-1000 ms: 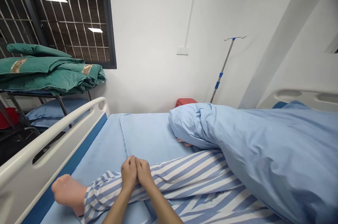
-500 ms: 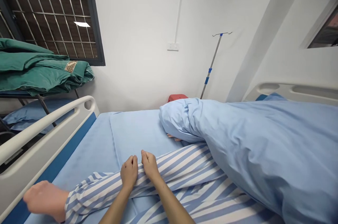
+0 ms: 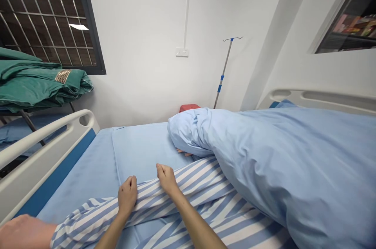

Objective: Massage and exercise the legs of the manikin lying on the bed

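Observation:
My left hand (image 3: 127, 196), curled into a fist, rests on or just over the lower part of a leg in blue-and-white striped trousers (image 3: 152, 200). Farther up the same leg, near the knee, my right hand (image 3: 167, 178) is also a fist. I see nothing in either hand, and the cloth beside them is not pulled up. The leg lies along the bed with its bare foot (image 3: 26, 232) at the lower left. A light blue quilt (image 3: 252, 151) covers the person's upper part at the right; some fingers (image 3: 183, 152) show under its edge.
Beneath the leg is a light blue bed sheet (image 3: 143, 143). A bed end board (image 3: 58, 131) stands at the left and another (image 3: 323, 98) at the far right. Behind the bed are an IV pole (image 3: 225, 67) and a red object (image 3: 189, 107). Green bedding (image 3: 38, 82) lies at the left.
My fists have moved apart along the leg, the left one toward the foot and the right one toward the knee. The view has turned slightly right.

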`<action>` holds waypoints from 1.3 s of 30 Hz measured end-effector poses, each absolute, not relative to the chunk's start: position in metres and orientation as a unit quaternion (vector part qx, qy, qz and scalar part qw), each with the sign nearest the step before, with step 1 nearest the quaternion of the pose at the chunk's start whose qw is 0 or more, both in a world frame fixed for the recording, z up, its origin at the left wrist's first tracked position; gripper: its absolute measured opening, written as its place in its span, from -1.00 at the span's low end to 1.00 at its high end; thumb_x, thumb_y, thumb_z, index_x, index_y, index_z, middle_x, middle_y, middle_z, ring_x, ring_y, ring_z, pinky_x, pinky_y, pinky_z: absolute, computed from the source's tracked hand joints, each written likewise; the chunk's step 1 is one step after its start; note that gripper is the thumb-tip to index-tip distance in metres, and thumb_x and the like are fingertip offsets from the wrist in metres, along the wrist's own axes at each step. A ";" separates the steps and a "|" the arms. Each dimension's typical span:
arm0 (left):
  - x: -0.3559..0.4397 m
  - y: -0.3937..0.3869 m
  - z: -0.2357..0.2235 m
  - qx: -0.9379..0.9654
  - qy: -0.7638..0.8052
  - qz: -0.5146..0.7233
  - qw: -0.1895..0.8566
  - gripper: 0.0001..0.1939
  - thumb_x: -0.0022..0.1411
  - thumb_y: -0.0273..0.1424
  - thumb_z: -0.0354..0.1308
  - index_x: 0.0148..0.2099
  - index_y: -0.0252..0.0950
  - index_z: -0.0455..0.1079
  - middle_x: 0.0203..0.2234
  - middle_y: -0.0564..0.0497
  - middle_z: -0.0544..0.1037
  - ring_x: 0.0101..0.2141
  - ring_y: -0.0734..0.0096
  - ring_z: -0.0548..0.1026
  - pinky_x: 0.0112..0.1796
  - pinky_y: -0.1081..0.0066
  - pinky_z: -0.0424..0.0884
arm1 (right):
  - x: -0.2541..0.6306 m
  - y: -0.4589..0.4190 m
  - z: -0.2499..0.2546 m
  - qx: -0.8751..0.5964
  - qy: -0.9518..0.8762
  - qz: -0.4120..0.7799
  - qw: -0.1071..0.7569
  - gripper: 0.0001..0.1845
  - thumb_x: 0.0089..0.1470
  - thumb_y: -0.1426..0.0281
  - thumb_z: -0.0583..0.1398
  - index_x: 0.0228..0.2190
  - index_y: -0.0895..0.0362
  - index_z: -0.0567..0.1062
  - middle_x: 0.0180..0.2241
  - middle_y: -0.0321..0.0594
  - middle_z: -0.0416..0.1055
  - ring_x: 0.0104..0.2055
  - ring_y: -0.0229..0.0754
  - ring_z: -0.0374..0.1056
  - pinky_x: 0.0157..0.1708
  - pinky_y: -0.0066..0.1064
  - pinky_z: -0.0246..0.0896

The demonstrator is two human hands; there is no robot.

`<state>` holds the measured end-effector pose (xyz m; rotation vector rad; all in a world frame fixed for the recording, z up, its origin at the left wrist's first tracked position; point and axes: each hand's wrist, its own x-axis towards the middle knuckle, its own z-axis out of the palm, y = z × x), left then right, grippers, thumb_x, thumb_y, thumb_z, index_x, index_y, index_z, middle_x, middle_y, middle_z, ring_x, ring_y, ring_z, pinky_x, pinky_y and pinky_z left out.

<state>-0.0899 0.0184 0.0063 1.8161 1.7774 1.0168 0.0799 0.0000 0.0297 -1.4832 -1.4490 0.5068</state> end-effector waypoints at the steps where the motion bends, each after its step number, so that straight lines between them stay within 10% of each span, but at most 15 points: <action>1: -0.091 0.018 0.009 0.651 0.638 0.360 0.200 -0.63 0.20 -0.23 -0.23 -0.60 -0.26 0.00 -0.71 0.14 0.15 -0.57 0.51 0.15 -0.47 0.47 -0.01 | 0.084 -0.001 0.029 -0.604 -0.586 0.212 0.497 -0.44 0.16 0.12 -0.17 -0.73 0.16 0.19 -0.72 -0.37 0.10 -0.62 -0.37 0.01 -0.57 -0.49 -0.17; 17: 0.034 0.013 0.011 0.682 0.552 0.404 0.258 -0.66 0.19 -0.27 -0.19 -0.60 -0.26 0.08 -0.69 0.12 0.23 -0.57 0.52 0.18 -0.46 0.46 0.01 | 0.130 -0.017 0.028 -0.676 -0.587 0.104 0.433 -0.48 0.18 0.18 -0.16 -0.68 0.13 0.26 -0.69 -0.31 0.24 -0.61 -0.33 0.07 -0.55 -0.45 -0.20; 39: -0.268 -0.007 -0.003 0.751 0.607 0.246 0.077 -0.81 0.06 -0.34 -0.12 -0.41 -0.20 0.31 -0.39 0.03 0.48 -0.28 0.35 0.40 -0.21 0.43 0.25 | 0.076 -0.091 0.034 -0.672 -0.645 0.076 0.356 -0.52 0.20 0.24 -0.16 -0.62 0.13 0.31 -0.65 -0.30 0.27 -0.57 -0.31 0.15 -0.51 -0.46 -0.16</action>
